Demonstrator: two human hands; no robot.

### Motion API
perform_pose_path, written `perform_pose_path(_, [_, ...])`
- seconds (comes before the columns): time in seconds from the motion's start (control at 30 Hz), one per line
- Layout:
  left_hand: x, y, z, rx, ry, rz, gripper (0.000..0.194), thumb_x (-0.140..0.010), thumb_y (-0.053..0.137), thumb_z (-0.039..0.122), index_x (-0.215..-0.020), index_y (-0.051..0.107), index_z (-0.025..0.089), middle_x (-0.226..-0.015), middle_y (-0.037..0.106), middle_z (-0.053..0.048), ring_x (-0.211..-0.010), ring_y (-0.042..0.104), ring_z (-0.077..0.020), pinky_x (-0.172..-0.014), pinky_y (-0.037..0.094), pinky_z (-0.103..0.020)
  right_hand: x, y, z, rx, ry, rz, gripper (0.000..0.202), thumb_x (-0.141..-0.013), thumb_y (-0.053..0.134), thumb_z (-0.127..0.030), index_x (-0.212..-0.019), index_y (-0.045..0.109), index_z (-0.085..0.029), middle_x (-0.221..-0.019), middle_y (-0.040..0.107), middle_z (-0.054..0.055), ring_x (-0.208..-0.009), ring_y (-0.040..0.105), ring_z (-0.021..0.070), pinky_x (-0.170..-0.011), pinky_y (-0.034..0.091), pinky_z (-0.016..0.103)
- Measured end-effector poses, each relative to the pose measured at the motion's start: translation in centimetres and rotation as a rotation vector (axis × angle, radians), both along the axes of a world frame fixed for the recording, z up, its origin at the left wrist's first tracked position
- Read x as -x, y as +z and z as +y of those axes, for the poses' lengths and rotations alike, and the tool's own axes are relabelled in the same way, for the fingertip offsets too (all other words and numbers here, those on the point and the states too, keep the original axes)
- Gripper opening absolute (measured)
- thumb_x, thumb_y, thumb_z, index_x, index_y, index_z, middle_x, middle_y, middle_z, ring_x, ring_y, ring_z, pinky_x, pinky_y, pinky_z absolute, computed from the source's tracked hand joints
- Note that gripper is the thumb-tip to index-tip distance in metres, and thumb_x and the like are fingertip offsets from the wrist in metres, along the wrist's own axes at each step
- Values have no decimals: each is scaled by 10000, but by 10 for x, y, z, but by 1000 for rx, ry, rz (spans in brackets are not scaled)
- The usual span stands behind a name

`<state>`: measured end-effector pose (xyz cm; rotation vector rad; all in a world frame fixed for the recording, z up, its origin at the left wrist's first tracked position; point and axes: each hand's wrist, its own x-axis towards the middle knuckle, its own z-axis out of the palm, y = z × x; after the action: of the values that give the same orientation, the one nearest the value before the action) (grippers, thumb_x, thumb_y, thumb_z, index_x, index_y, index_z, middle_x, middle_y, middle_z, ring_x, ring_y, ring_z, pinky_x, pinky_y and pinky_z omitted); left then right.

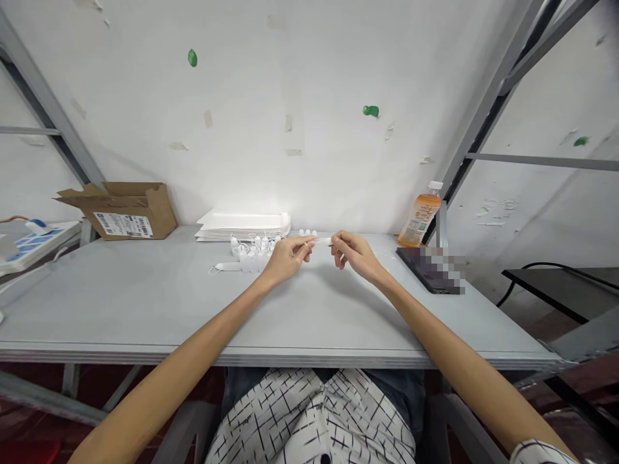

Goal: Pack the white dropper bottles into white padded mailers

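Above the middle of the table, a small white plastic piece (323, 242) spans the gap between my two hands. My left hand (291, 253) pinches its left end between thumb and fingers. The fingertips of my right hand (354, 250) are closed on its right end, with the other fingers curled. The piece is too small for me to make out its exact kind. Just left of my left hand, several small white plastic pieces (249, 260) stand grouped on the table. One similar piece with a thin loop (223, 267) lies on its side there.
Behind the group lies a stack of flat white sheets or cartons (242, 227). An open cardboard box (130, 212) sits at the back left, a power strip (36, 241) farther left. An orange drink bottle (420, 216) and a dark phone-like device (425, 270) are on the right of the grey table (159, 309).
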<state>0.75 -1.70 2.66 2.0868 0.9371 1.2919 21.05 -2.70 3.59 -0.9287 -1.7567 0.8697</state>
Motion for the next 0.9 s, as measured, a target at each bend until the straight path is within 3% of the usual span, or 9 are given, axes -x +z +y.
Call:
perform_pose_path(0.3, [1,-6,7,194,-142,-86,423,-878,605,483,-1031,758,120,-640,578,0,-599,574,-117,-687,495,-284,0,-10,2,-71,-32,-116,398,-964,443,-555,-796,504,-199,-690,565,-4,-542,568,115,-510,455,250])
perform_pose_path(0.5, [0,-4,4,268,-218,-105,399,-883,611,484,-812,734,112,-655,578,-16,-609,569,-114,-698,507,-290,1,-7,-2,-148,-86,-224,404,-984,411,-528,-739,471,-213,-557,556,-20,-511,521,126,-551,404,267])
perform_pose_path(0.73, [-2,-9,6,178,-88,-37,397,-911,564,429,-1059,745,109,-660,600,-14,-610,575,-121,-672,481,-270,3,-8,-2,-113,-105,-228,464,-964,421,-595,-702,468,-213,-463,509,-34,-469,455,125,-541,344,268])
perform_pose_path(0.9, [-4,-8,-1,60,-35,20,365,-935,498,364,-1096,742,146,-758,622,-26,-627,567,-117,-652,468,-252,4,-12,1,-47,-78,-99,514,-932,463,-635,-638,432,-215,-424,435,-50,-413,413,106,-525,346,274])
